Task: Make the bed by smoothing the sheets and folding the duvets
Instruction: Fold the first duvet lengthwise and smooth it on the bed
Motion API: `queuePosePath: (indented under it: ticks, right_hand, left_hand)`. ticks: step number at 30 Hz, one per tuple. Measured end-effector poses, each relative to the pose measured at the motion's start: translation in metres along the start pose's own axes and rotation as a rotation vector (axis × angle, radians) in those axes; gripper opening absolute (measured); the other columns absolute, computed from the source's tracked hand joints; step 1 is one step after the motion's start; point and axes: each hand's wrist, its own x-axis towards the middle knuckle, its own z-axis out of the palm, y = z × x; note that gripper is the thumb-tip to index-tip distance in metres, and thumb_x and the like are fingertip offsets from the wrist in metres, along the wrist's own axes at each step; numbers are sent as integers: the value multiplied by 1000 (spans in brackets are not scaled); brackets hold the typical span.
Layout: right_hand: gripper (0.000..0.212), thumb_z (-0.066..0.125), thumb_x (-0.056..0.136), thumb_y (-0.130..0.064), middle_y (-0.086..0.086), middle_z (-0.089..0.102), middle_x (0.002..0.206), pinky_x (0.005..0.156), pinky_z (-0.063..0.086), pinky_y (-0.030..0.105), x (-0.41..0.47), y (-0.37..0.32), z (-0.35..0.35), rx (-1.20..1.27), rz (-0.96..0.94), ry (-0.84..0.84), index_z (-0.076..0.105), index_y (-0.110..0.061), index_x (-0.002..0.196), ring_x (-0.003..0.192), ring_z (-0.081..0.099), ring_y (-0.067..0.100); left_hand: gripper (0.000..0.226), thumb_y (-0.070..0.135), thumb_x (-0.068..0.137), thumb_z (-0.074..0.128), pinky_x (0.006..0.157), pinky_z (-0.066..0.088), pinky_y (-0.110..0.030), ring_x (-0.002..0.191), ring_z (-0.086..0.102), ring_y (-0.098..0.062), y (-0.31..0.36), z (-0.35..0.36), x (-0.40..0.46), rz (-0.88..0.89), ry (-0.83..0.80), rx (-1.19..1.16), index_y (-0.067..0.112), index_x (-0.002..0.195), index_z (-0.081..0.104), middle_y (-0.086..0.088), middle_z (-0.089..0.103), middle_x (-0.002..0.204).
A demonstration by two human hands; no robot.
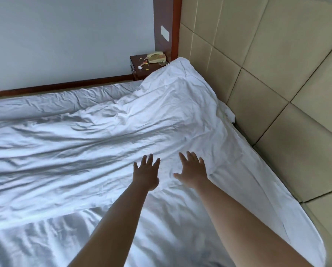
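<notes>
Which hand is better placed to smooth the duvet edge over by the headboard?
Right. The right hand lies flat, fingers spread, nearer the duvet edge by the padded headboard; the left hand sits farther away.

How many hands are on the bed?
2: left hand and right hand, both spread flat side by side on the white duvet near the padded headboard.

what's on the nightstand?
On the nightstand: a beige telephone, small yellow bits, a crumpled white scrap. The raised duvet corner covers its right edge; anything there is hidden.
</notes>
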Motion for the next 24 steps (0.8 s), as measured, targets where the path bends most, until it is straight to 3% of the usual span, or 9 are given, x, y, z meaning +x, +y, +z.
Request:
queuePosePath:
  ticks: [15, 24]
  right_hand:
    - [82, 52, 92, -47, 4, -6, 161, 119, -5, 41, -137, -93, 81, -34, -376, -137, 2, -27, 154, 148, -10, 20]
    - [81, 56, 90, -45, 5, -2, 161, 119, -2, 41, -204, -205, 89, -103, -589, -87, 10, -26, 153, 148, -6, 20]
  left_hand:
    - [71, 23, 95, 44, 118, 6, -52, 148, -6, -22, -69, 81, -222, -364, -145, 13, 23, 154, 5, -2, -9, 161]
    - [71, 22, 94, 46, 118, 10, -51, 148, -4, -23, -165, 85, -328, -518, -40, -32, 22, 153, 7, -1, -7, 161]
